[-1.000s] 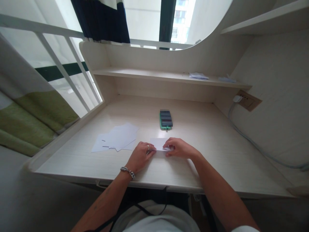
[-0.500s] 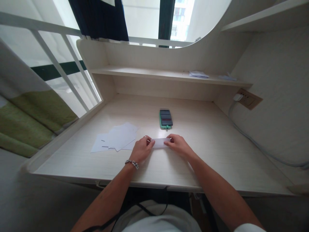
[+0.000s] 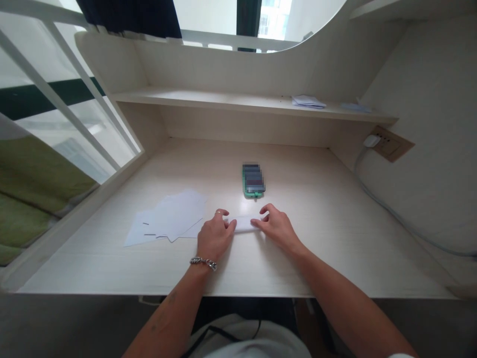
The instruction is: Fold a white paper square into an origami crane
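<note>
While the left hand (image 3: 213,233) and right hand (image 3: 278,228) press flat, fingers spread, on a folded paper strip (image 3: 244,223) lying on the surface (image 3: 335,228) between them, uneven pressure could skew the crease.

Both hands flat on desk (image 3: 335,238): left hand (image 3: 213,237) & right hand (image 3: 278,229) pressing folded paper strip (image 3: 245,223); phone (image 3: 253,180) just behind.
</note>
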### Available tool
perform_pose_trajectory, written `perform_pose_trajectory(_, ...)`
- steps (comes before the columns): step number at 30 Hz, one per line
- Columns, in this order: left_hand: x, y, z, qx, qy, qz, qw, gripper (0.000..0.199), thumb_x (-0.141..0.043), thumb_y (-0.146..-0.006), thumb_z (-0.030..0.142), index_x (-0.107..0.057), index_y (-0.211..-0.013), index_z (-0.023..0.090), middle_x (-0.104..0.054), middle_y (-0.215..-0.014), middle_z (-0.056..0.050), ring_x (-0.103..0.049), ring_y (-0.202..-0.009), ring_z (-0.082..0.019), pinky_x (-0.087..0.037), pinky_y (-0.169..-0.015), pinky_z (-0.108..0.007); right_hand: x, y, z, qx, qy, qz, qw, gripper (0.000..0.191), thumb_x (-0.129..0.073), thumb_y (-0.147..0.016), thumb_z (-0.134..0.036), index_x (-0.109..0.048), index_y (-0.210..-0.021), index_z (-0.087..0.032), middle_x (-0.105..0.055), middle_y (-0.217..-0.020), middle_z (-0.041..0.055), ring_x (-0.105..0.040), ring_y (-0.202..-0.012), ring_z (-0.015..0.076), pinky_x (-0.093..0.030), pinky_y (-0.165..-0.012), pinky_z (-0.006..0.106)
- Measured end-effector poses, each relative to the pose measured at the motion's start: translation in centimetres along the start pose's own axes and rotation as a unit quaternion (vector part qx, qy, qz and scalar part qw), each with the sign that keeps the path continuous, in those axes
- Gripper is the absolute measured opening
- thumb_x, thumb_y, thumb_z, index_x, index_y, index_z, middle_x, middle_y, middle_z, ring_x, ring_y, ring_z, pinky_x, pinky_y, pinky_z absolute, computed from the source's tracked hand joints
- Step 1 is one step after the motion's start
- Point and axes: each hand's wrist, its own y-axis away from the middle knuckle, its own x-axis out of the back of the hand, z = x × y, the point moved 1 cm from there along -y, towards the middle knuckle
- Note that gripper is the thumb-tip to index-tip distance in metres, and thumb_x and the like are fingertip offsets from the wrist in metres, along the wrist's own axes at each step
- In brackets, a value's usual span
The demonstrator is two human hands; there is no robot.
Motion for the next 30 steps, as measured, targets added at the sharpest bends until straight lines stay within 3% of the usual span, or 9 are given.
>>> perform_pose_trajectory(7, 0.3, -0.8, 0.2, 0.024, -0.032, -0.022, 0.999, 0.029, -0.057, -0.085, 0.045, -0.060, -0.104, 0.024, -0.076, -0.080, -0.004, -0.070, -0.081, -0.027, -0.041, -0.060, -0.032, -0.2, -0.3, -0.1, -0.012, 0.021, -0.005, 1.000, 0.021, -0.070, -0.078, -0.042, -0.058, -0.080, -0.024, -0.071, -0.075, 0.0020, -0.063, -0.068, 0.0192, -0.039, -0.061, 0.029)
perform_pose_trajectory(23, 0.1, -1.9, 0.0, 0.063, -0.050, -0.044, 0.996, 0.025, -0.060, -0.083, 0.048, -0.057, -0.093, 0.026, -0.074, -0.070, -0.001, -0.070, -0.074, -0.028, -0.038, -0.057, -0.033, -0.3, -1.3, 0.0, -0.055, 0.034, -0.027, 0.998, 0.022, -0.070, -0.077, -0.044, -0.057, -0.077, -0.026, -0.070, -0.070, 0.0011, -0.063, -0.067, 0.0206, -0.037, -0.061, 0.030)
perform_pose_trajectory(30, 0.3, -2.4, 0.1, 0.094, -0.036, -0.073, 0.992, 0.028, -0.059, -0.082, 0.049, -0.057, -0.097, 0.025, -0.075, -0.072, -0.002, -0.070, -0.079, -0.029, -0.042, -0.065, -0.035, -0.2, -1.5, -0.2, -0.067, 0.048, -0.033, 0.996, 0.024, -0.070, -0.077, -0.045, -0.057, -0.075, -0.025, -0.070, -0.069, 0.0008, -0.063, -0.065, 0.0196, -0.037, -0.060, 0.030)
